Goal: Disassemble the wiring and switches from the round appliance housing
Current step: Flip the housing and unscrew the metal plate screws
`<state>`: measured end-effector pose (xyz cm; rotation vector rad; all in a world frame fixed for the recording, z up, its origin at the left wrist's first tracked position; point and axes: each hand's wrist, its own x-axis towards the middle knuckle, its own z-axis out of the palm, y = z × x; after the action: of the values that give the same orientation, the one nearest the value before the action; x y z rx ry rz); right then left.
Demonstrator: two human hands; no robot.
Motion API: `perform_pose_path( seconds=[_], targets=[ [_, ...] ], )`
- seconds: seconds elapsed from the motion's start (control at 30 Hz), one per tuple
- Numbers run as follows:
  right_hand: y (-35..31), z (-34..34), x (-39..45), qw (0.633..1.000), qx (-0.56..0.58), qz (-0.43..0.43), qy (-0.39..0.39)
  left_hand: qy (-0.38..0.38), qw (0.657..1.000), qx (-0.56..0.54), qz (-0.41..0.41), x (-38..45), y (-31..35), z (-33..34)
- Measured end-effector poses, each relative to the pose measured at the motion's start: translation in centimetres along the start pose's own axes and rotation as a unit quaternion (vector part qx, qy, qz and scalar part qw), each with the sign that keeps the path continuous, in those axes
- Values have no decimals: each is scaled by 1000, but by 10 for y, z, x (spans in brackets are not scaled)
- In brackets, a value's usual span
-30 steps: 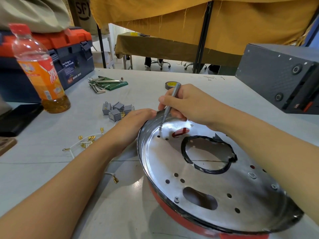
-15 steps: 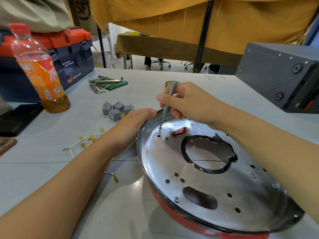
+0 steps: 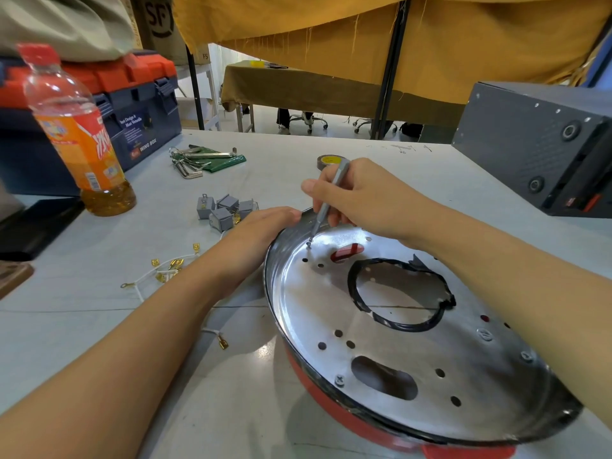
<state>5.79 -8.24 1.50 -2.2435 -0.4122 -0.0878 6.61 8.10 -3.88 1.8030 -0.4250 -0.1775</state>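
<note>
I am pinching the screwdriver (image 3: 326,203) in my right hand (image 3: 367,197), its tip sitting on a screw inside the round housing (image 3: 414,329) at lower right; my left hand (image 3: 261,230) is pressing flat against the housing's rim on the bench (image 3: 99,326).

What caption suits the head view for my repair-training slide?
Right hand drives a screwdriver into a screw in the round housing while left hand steadies its rim.

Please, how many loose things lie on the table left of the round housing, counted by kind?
Grey switches: 4
White wires with gold terminals: cannot count, tangled
Bottle: 1
Hex key set: 1
Toolbox: 1
Total without wires: 7
</note>
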Motion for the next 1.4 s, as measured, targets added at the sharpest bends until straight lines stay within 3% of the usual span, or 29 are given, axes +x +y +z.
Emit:
perform_pose_path(
  seconds=[0.47, 0.67, 0.8, 1.13, 1.4],
  targets=[
    [1, 0, 0, 999, 46, -2, -9, 9, 1000, -9, -11, 1, 1, -1],
    [1, -3, 0, 999, 38, 19, -17, 52, 998, -13, 19, -2, 4, -3],
    [2, -3, 1, 999, 37, 9, -10, 43, 998, -5, 43, -3, 6, -4],
    [5, -3, 4, 1000, 19, 11, -3, 78, 980, 154, 102, -2, 11, -10],
    [7, -6, 4, 997, 59, 27, -34, 66, 958, 264, 93, -1, 22, -9]
  ],
)
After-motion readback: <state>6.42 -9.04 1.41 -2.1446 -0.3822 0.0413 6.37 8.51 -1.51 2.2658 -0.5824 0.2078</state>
